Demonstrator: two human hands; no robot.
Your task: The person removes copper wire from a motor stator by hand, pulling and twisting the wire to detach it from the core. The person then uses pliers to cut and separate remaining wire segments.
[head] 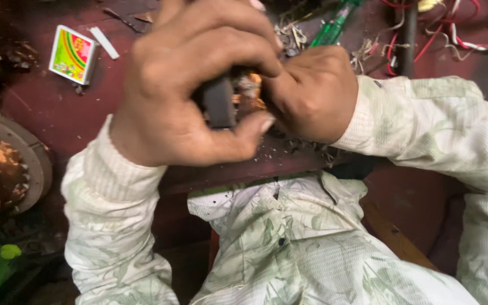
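Note:
My left hand (190,85) wraps around a dark blocky part (219,101) with copper-coloured windings (251,86) showing between the fingers. My right hand (314,93) is closed against the same part from the right, its fingers tucked under and mostly hidden. Both hands meet over the edge of a dark red workbench (52,107). Most of the part is covered by my fingers.
A small colourful box (73,54) and a white stick (104,43) lie at the back left. A green-handled tool (334,24), red and white wires (453,28) and scraps sit behind my hands. A rusty round metal piece (7,164) is at the left.

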